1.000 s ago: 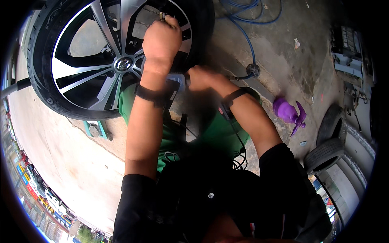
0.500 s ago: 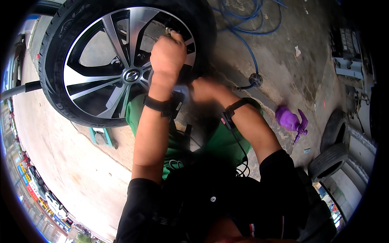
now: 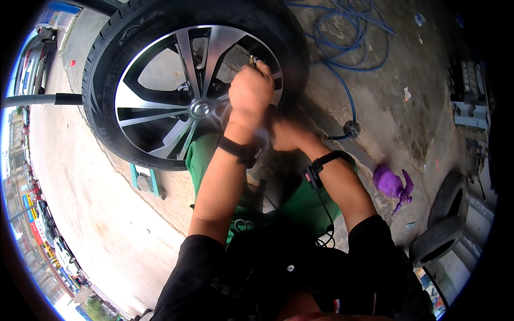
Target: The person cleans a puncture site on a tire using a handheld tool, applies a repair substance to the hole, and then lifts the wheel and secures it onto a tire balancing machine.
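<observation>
Brassy fitting (image 3: 252,60) over silver-spoked wheel (image 3: 200,109), long axis pointing forward, left hand (image 3: 250,95), fingers clamped on it, right hand (image 3: 287,134), grip unclear

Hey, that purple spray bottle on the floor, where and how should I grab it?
I'd take the purple spray bottle by its neck, where the rounded body narrows, coming from the picture's upper right. The curved lever stands out on that side, while the thin nozzle points toward the lower edge. I can't tell whether it's upright or lying down.
</observation>
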Motion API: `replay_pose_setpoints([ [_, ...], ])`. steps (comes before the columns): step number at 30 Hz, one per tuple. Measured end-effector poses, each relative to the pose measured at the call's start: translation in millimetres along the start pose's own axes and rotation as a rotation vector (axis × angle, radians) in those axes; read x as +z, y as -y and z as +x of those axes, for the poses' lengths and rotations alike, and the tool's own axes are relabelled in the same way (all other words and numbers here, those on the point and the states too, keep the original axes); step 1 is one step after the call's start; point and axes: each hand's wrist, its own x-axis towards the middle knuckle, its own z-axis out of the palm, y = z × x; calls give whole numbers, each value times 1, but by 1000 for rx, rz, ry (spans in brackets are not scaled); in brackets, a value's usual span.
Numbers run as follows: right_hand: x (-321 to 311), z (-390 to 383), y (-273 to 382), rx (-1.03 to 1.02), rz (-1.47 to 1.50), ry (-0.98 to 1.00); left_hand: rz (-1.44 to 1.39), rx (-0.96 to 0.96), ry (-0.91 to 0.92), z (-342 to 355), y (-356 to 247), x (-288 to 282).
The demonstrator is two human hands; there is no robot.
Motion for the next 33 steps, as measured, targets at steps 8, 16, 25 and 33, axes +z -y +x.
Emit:
replay_pose_setpoints([
  [8, -5, -3, 4, 12, 8, 46, -8, -7, -12, -1, -1, 1],
  [16, -9, -4, 5, 29, 16, 76, -10, -13, -8, -2, -2, 0],
  [25, -8, -2, 3, 41, 37, 71, -14, -13, -13, -1, -3, 1],
  [33, -27, -7, 16, 71, 67, 150, -15, -39, 9, -3, -7, -5],
])
